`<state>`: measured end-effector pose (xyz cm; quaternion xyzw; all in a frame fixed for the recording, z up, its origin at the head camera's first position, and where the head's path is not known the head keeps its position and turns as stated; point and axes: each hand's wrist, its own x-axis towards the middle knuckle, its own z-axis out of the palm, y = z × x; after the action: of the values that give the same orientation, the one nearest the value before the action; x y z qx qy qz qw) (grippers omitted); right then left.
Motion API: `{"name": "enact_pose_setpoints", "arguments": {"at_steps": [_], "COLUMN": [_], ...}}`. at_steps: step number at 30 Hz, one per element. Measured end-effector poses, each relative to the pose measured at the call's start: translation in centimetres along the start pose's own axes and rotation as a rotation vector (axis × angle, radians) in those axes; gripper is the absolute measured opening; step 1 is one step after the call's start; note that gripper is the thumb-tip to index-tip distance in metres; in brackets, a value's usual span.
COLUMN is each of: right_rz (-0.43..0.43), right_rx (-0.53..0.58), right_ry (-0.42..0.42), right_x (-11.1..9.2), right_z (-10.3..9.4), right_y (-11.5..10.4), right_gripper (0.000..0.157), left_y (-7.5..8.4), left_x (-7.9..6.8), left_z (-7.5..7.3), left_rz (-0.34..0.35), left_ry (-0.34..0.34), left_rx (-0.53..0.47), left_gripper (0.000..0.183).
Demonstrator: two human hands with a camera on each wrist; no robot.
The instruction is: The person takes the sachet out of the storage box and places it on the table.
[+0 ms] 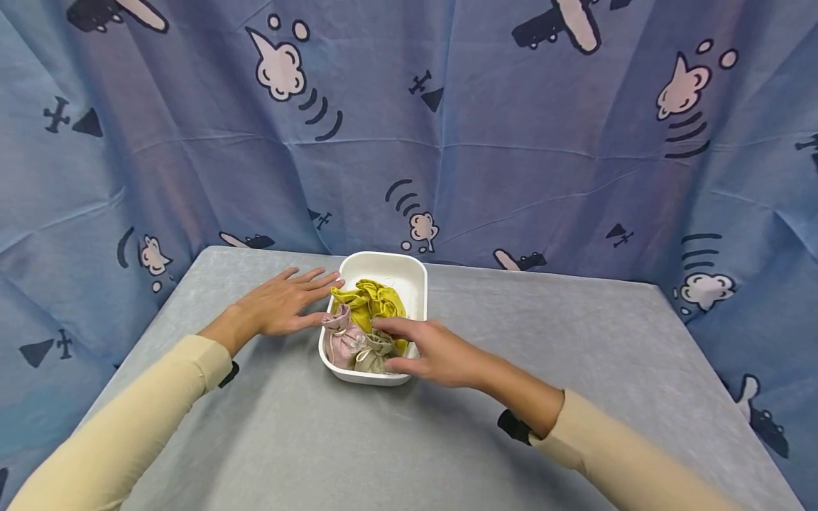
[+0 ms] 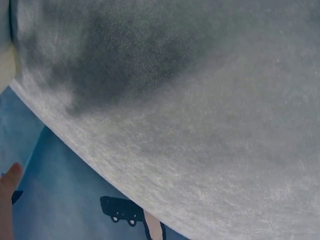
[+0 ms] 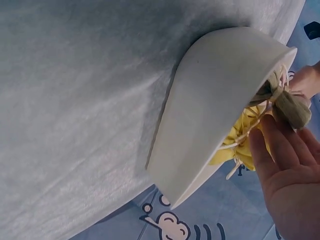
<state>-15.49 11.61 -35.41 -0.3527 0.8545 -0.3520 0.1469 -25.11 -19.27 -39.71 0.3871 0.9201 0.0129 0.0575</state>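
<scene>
A white plastic bin [image 1: 418, 280] holds several small drawstring pouches. Mustard-yellow pouches [image 1: 386, 301] lie crumpled in the middle, a pink pouch [image 1: 343, 344] stands at the near left, and an olive-green pouch [image 1: 373, 355] with a pale cord stands beside it. My left hand [image 1: 281, 301] reaches the bin's left rim with fingers straight and spread. My right hand [image 1: 431, 351] is over the near right rim, thumb and fingers apart on either side of the olive pouch's neck. In the right wrist view its straight fingers [image 3: 280, 147] lie right at the olive pouch [image 3: 292, 110]; the thumb is hidden.
The bin stands on a grey cloth-covered table [image 1: 307, 440], near its back edge. A blue curtain [image 1: 524, 177] with printed planes and clouds hangs behind the table and around its sides. A black band [image 1: 514, 426] is on the right wrist.
</scene>
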Motion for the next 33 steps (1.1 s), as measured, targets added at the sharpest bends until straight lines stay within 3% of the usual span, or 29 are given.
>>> {"name": "enact_pose_setpoints", "arguments": {"at_steps": [7, 18, 33], "right_rz": [-0.028, 0.038, 0.053], "right_rx": [-0.068, -0.123, -0.138], "right_ry": [0.020, 0.086, 0.119], "right_x": [1.0, 2.0, 2.1], "right_z": [0.7, 1.7, 1.9], "right_y": [0.1, 0.1, 0.3], "right_gripper": [0.054, 0.051, 0.048], "left_y": [0.0, 0.0, -0.1], "left_x": [0.0, -0.1, -0.1], "left_z": [0.0, 0.1, 0.2], "left_rz": [-0.007, -0.006, 0.010], "left_ry": [0.002, 0.013, 0.026], "left_rx": [-0.003, -0.002, -0.007], "left_gripper": [0.070, 0.070, 0.070]}}
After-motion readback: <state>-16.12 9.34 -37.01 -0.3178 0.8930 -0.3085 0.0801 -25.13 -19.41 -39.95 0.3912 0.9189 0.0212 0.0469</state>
